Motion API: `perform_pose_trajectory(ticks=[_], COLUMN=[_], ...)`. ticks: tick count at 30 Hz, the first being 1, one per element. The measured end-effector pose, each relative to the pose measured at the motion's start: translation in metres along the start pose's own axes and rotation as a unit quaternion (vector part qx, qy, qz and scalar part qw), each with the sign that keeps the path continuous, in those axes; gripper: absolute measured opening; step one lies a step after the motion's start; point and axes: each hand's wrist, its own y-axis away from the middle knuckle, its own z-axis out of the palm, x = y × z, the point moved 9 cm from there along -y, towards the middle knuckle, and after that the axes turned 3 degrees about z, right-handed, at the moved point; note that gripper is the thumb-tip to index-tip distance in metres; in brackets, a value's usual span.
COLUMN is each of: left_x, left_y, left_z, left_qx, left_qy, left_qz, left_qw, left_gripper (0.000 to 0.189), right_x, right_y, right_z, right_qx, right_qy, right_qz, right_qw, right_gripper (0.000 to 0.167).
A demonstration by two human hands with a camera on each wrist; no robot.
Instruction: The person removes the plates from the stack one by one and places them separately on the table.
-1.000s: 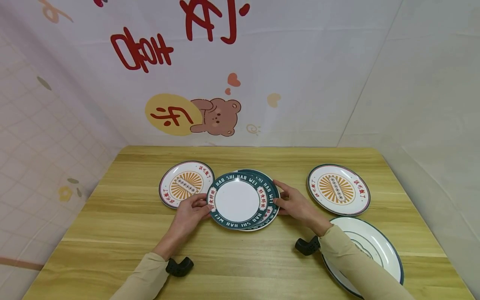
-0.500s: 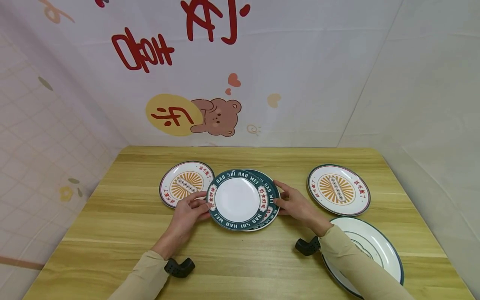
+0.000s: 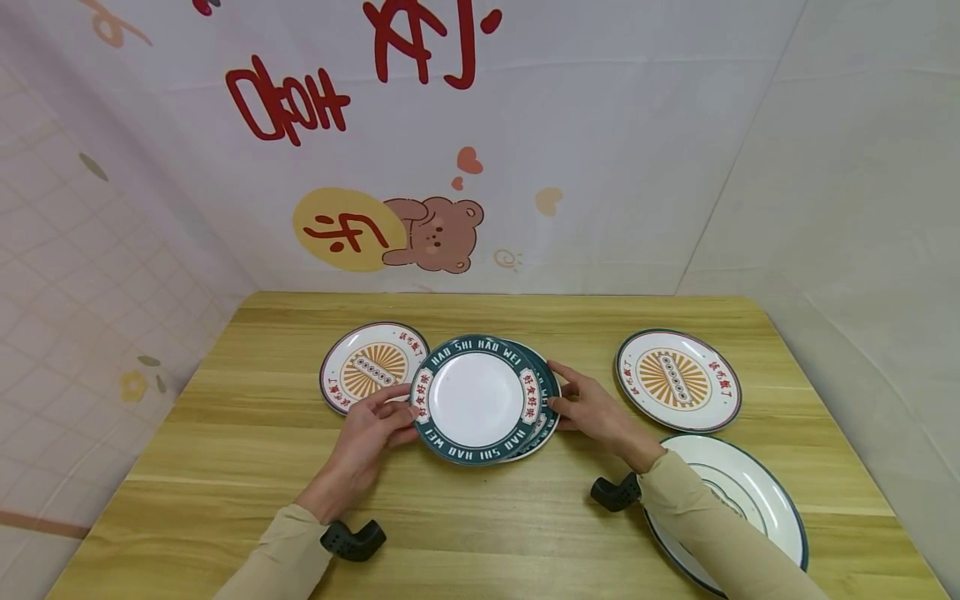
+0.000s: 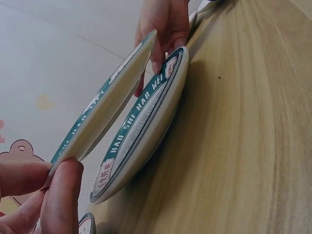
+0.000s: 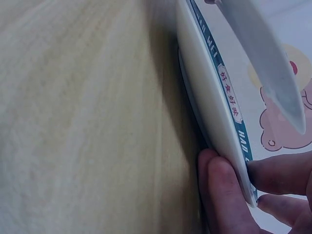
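Note:
My left hand [image 3: 367, 437] pinches the left edge of a white plate [image 3: 476, 400] with a green lettered rim. In the left wrist view this plate is tilted, with a gap between it and the green-rimmed plate [image 4: 163, 119] below. Another rim line shows nested inside that lower plate. My right hand [image 3: 600, 417] pinches the lower plate's right edge; in the right wrist view, fingers [image 5: 224, 183] lie under its pale underside. Seen from the head, the upper plate covers most of the lower one, leaving a crescent at the right.
A plate with an orange sunburst [image 3: 372, 367] lies at the left, partly behind the held plates. A similar sunburst plate [image 3: 705, 350] sits back right. Nearer, a large white plate [image 3: 772, 500] is partly hidden under my right sleeve. A printed cloth wall stands behind the wooden table [image 3: 480, 533].
The upper plate has risen a little and looks slightly larger, covering more of the lower plate's lettering. My left hand has shifted slightly with it; my right hand has stayed in place.

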Motion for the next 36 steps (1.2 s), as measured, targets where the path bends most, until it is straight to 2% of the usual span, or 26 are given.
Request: perform_pose_trajectory(ticks=[11,19,36], left_x=[0.001,0.002,0.004], left_y=[0.006,0.013,0.027], left_z=[-0.014,-0.028,-0.047], left_qx=[0.006,0.005,-0.004], left_qy=[0.019,0.012,0.024], left_qz=[-0.013,-0.021,-0.017], left_qw=[0.9997,0.9997,0.9996], left_gripper=[0.045,0.044,0.040], right_x=[0.000,0.000,-0.005], right_y=[0.000,0.000,0.004], right_z=[0.000,0.000,0.003], right_qx=[-0.001,-0.001,-0.006], right_qy=[-0.013,-0.021,-0.024], right_qz=[-0.001,0.003,0.000], right_qw=[0.9999,0.9998,0.9997], right_gripper=[0.069,0.069,0.069])
